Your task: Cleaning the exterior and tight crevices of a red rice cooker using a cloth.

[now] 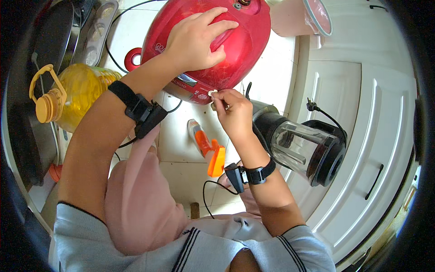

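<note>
A red rice cooker [244,51] stands on the tiled floor before me. My left hand [198,40] rests on its lid with the fingers spread, around the raised part in the middle. Down at the cooker's lower front edge, my right hand [232,107] pinches a small whitish thing [212,93] against the panel; it may be a bit of cloth or tissue, but too little of it shows to tell. Below the cooker an orange and clear spray bottle [205,146] lies or stands on the floor, touched by neither hand.
To the left are a large oil bottle [81,95], a dark pan [54,34] and a metal mould tray [98,34]. A blender with a clear jug [295,146] is at the right, before white cabinet doors [370,142]. A pinkish bin [292,17] stands at the top. Black cables cross the floor.
</note>
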A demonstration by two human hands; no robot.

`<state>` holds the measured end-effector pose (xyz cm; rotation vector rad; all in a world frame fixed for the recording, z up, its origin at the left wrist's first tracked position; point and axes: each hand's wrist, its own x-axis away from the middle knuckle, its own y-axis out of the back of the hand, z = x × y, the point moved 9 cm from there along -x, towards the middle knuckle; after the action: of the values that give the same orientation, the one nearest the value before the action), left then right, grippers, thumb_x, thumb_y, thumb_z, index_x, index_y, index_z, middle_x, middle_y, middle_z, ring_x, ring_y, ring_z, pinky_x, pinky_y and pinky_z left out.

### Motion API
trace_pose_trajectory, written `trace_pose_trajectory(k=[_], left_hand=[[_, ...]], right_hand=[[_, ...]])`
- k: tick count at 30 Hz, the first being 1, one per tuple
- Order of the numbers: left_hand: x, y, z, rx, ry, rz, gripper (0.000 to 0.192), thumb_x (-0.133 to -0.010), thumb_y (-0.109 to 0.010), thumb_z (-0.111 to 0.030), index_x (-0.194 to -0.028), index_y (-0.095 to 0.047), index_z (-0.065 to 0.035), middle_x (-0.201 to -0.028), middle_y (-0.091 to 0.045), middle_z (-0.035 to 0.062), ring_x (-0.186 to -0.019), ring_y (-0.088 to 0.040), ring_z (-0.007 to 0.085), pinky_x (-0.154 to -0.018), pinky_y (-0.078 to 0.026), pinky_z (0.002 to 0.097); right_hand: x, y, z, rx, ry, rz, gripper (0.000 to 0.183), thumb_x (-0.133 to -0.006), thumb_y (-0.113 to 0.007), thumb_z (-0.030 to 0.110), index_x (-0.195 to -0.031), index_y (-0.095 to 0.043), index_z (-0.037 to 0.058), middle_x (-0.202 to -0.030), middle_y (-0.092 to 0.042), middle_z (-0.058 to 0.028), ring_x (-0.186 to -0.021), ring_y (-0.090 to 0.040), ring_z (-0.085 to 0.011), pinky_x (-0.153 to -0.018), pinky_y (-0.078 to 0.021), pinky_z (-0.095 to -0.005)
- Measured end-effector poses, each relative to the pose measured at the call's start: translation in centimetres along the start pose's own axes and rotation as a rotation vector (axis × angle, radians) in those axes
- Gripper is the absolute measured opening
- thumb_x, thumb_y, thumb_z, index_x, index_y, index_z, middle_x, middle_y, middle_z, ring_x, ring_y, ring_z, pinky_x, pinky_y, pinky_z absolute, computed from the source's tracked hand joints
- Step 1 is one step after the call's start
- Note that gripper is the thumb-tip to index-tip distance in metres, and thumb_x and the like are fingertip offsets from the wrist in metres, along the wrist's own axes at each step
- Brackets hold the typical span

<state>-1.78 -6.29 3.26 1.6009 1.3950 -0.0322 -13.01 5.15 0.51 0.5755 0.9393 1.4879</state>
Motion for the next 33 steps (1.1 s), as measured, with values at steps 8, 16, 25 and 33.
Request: trace_pose_trajectory(k=[8, 16, 25, 33], left_hand=[[-0.3, 0.0, 0.3, 0.024, 0.004, 0.051, 0.057, -0.063, -0.069, -0.019, -0.119, -0.064, -0.0187, -0.134, -0.053, 0.0106, -0.11, -0.059, 0.0309, -0.092, -0.05, 0.0422], [0.0, 0.1, 0.2, 0.051, -0.049, 0.151, 0.058, -0.06, -0.07, -0.014, -0.118, -0.065, -0.0211, -0.139, -0.049, 0.0122, -0.111, -0.058, 0.0351, -0.094, -0.049, 0.042], [0.4, 0.1, -1.5, 0.166, -0.178, 0.377, 0.06, -0.056, -0.069, -0.008, -0.116, -0.066, -0.0192, -0.14, -0.048, 0.0123, -0.112, -0.057, 0.0336, -0.094, -0.047, 0.0426], [-0.4, 0.7, -0.6, 0.094, -0.254, 0.537, 0.068, -0.056, -0.067, -0.004, -0.123, -0.061, -0.0156, -0.141, -0.047, 0.0107, -0.113, -0.055, 0.036, -0.096, -0.046, 0.0451]], right_hand=[[0.0, 3.5, -4.4, -0.292, -0.324, -0.235, 0.012, -0.081, -0.072, 0.002, -0.092, -0.071, 0.001, -0.092, -0.069, -0.0118, -0.074, -0.067, -0.0162, -0.065, -0.055, -0.0263], [0.5, 3.6, -5.8, -0.387, -0.391, -0.275, 0.015, -0.081, -0.073, 0.001, -0.096, -0.071, 0.0019, -0.099, -0.066, -0.0089, -0.077, -0.062, -0.0118, -0.066, -0.0525, -0.0235], [0.9, 2.0, -4.5, -0.488, -0.335, -0.122, 0.017, -0.079, -0.072, -0.002, -0.095, -0.068, 0.0012, -0.096, -0.06, -0.0064, -0.074, -0.058, -0.0095, -0.065, -0.0502, -0.0214], [-0.4, 0.7, -0.6, -0.434, -0.265, -0.083, 0.018, -0.079, -0.074, 0.0, -0.095, -0.068, 0.0008, -0.09, -0.06, -0.0067, -0.074, -0.06, -0.0108, -0.066, -0.0523, -0.0235]])
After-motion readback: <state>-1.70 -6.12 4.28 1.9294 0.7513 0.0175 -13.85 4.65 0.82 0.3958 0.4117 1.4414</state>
